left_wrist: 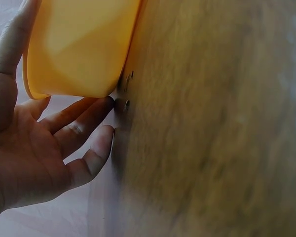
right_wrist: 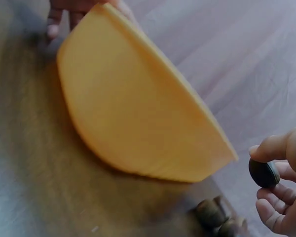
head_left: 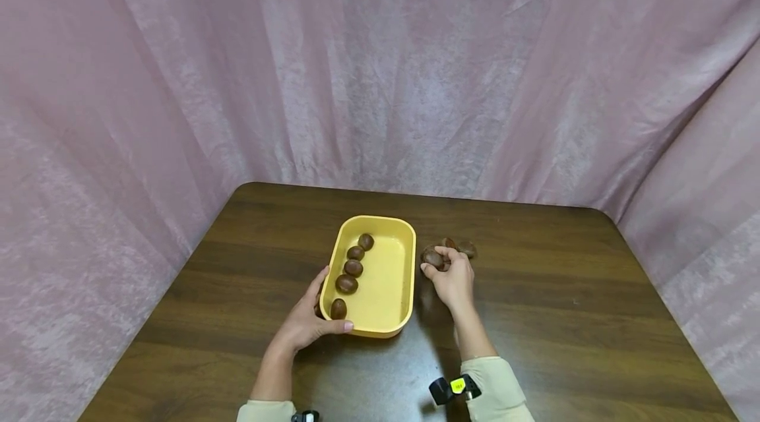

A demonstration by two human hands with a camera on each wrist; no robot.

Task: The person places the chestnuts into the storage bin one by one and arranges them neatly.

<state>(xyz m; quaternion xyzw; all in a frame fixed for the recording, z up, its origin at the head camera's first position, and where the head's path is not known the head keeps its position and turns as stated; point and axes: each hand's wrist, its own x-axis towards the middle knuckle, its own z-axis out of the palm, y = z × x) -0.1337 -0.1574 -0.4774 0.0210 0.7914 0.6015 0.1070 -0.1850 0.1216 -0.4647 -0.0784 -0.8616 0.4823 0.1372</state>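
A yellow plastic box (head_left: pixel 388 277) stands on the table, with several brown chestnuts (head_left: pixel 347 284) in a line along its left side. My left hand (head_left: pixel 304 324) holds its near-left corner, thumb on the near rim and fingers along the left wall. In the left wrist view the fingers (left_wrist: pixel 81 126) spread beside the box's lower edge. To the right of the box, my right hand (head_left: pixel 457 282) pinches a chestnut (right_wrist: pixel 263 173) between thumb and fingertips. More loose chestnuts (head_left: pixel 468 249) lie just beyond that hand, partly hidden by it.
The brown wooden table (head_left: pixel 564 316) has rounded far corners. Pink velvety curtains (head_left: pixel 415 79) hang behind it and along both sides. Another brown piece (head_left: pixel 317 307) shows between my left hand and the box's outer wall.
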